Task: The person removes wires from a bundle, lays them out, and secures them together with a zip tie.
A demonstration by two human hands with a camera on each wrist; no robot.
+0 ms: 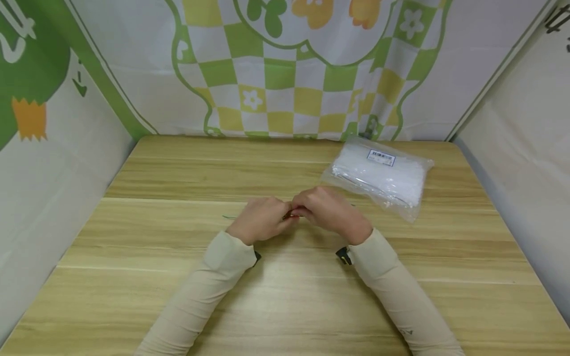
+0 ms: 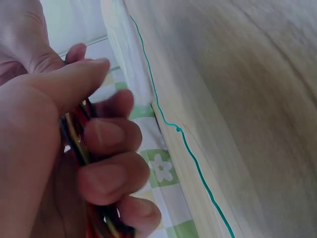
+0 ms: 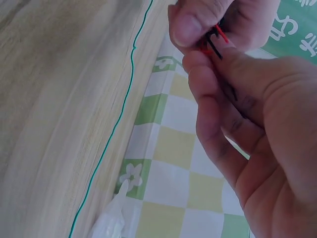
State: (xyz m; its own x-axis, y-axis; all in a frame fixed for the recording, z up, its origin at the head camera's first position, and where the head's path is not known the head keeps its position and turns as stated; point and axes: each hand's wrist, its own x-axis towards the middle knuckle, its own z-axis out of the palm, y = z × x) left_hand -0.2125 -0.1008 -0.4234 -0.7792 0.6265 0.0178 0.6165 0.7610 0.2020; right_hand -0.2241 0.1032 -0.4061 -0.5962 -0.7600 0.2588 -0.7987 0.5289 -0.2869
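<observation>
My left hand [image 1: 262,217] grips a bundle of thin wires [image 2: 79,134], red, black and yellow, with its fingers curled round them. Close against it, my right hand [image 1: 331,212] pinches the bundle's end between thumb and fingers. Red and black wire ends [image 3: 221,33] poke out at the right thumb in the right wrist view. Most of the bundle is hidden by the hands in the head view. Beyond both hands a single green wire [image 2: 193,158] with a small kink lies stretched along the wooden table.
A clear plastic bag [image 1: 378,183] of white strips with a barcode label [image 1: 381,157] lies at the back right of the wooden table [image 1: 156,247]. A green-and-yellow checked curtain [image 1: 280,94] hangs behind the table's back edge, with printed walls at both sides.
</observation>
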